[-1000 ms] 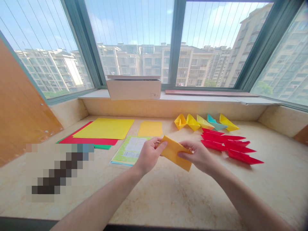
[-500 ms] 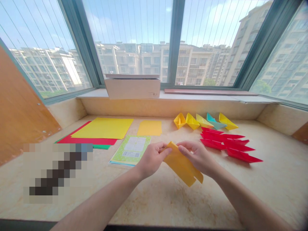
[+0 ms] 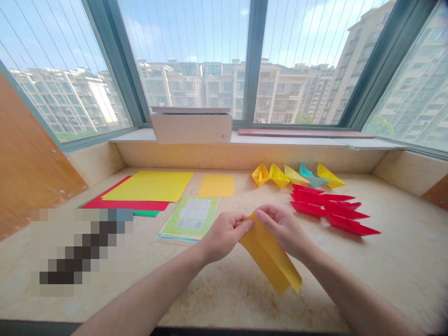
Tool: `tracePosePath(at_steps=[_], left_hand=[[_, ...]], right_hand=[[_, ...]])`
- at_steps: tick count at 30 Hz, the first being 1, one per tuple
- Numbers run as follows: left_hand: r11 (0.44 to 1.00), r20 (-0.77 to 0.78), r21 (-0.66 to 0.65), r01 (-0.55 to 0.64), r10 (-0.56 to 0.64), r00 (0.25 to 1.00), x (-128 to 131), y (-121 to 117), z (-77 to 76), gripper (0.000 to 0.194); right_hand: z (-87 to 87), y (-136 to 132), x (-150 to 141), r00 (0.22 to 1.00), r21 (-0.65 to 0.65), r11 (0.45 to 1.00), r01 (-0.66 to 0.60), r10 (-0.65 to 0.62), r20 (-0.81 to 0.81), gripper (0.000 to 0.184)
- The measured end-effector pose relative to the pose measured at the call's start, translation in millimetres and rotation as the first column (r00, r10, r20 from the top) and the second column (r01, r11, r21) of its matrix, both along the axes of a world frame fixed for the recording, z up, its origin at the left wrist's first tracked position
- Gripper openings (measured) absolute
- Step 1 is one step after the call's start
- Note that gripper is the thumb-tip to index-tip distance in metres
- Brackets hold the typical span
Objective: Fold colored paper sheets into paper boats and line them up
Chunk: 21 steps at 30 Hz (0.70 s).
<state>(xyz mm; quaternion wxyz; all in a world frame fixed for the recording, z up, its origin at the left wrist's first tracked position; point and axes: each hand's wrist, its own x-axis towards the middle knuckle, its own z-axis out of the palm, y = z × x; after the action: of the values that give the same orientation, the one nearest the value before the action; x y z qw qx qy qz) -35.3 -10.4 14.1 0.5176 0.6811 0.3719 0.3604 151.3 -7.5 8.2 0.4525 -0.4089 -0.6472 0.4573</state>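
A folded sheet of orange-yellow paper (image 3: 268, 254) hangs above the stone counter, creased lengthwise, its lower end tilted toward the near right. My left hand (image 3: 226, 235) pinches its upper left edge between thumb and fingers. My right hand (image 3: 283, 228) grips the upper right edge, thumb on top. The fingertips behind the paper are hidden. Beyond my right hand lie several red folded paper boats (image 3: 324, 198). Behind them stands a row of yellow, orange and teal paper boats (image 3: 279, 176). A green-patterned paper pack (image 3: 191, 218) lies beside my left hand.
Large yellow sheets (image 3: 149, 186) overlap red sheets (image 3: 122, 205) and green ones at the left. A small stack of orange-yellow squares (image 3: 217, 185) lies mid-counter. A white box (image 3: 191, 128) stands on the window sill. A pixelated patch covers something at the near left.
The paper has opened out and its lower end reaches farther down toward me. Both hands keep hold of its upper end and have hardly moved.
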Motion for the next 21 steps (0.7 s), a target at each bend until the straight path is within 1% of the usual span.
tracePosePath(at_steps=[2, 4, 6, 7, 9, 11, 12, 13, 15, 17, 19, 21], left_hand=[[1.0, -0.027, 0.013, 0.003, -0.002, 1.0, 0, 0, -0.3, 0.032], [1.0, -0.04, 0.02, -0.006, 0.007, 0.999, 0, 0, 0.1, 0.032], [0.998, -0.033, 0.044, -0.042, 0.044, 0.998, 0, 0, 1.5, 0.031], [0.996, -0.019, 0.059, -0.073, 0.074, 0.997, 0, 1, 2.5, 0.03], [0.986, 0.025, 0.074, -0.151, 0.149, 0.988, -2, 4, 4.6, 0.029], [0.974, 0.08, 0.057, -0.218, 0.213, 0.974, -5, 8, 5.6, 0.029], [0.97, 0.102, 0.044, -0.238, 0.233, 0.967, -6, 10, 5.5, 0.03], [0.967, 0.121, 0.032, -0.251, 0.246, 0.962, -7, 12, 5.1, 0.03], [0.966, 0.146, 0.016, -0.258, 0.253, 0.956, -8, 15, 3.6, 0.031], [0.969, 0.159, -0.002, -0.246, 0.243, 0.957, -9, 16, 2.2, 0.032], [0.977, 0.154, -0.014, -0.211, 0.21, 0.965, -9, 16, 1.6, 0.032], [0.988, 0.122, -0.029, -0.151, 0.154, 0.98, -11, 17, 1.8, 0.033]], right_hand=[[0.1, 0, -1, 1.0, -0.007, 1.0, -0.001, 0.001, 0.007, 0.029], [0.0, 0, -2, 0.999, 0.021, 0.999, 0.041, -0.042, 0.016, 0.03], [0.2, -1, -2, 0.998, 0.033, 0.998, 0.059, -0.059, 0.008, 0.032], [0.4, -1, -2, 0.999, 0.014, 0.999, 0.037, -0.037, 0.005, 0.033], [0.9, -1, 0, 0.997, -0.076, 0.995, -0.067, 0.069, 0.021, 0.037], [0.7, 0, 2, 0.982, -0.177, 0.972, -0.155, 0.171, 0.081, 0.042], [0.3, 1, 3, 0.974, -0.204, 0.966, -0.159, 0.187, 0.126, 0.044], [-0.2, 2, 4, 0.969, -0.209, 0.968, -0.14, 0.177, 0.174, 0.045], [-0.9, 4, 6, 0.963, -0.182, 0.98, -0.077, 0.121, 0.243, 0.046], [-0.8, 5, 6, 0.96, -0.165, 0.985, -0.048, 0.091, 0.266, 0.044], [0.0, 6, 7, 0.955, -0.159, 0.986, -0.053, 0.097, 0.281, 0.043], [0.7, 6, 7, 0.941, -0.144, 0.987, -0.073, 0.116, 0.317, 0.042]])
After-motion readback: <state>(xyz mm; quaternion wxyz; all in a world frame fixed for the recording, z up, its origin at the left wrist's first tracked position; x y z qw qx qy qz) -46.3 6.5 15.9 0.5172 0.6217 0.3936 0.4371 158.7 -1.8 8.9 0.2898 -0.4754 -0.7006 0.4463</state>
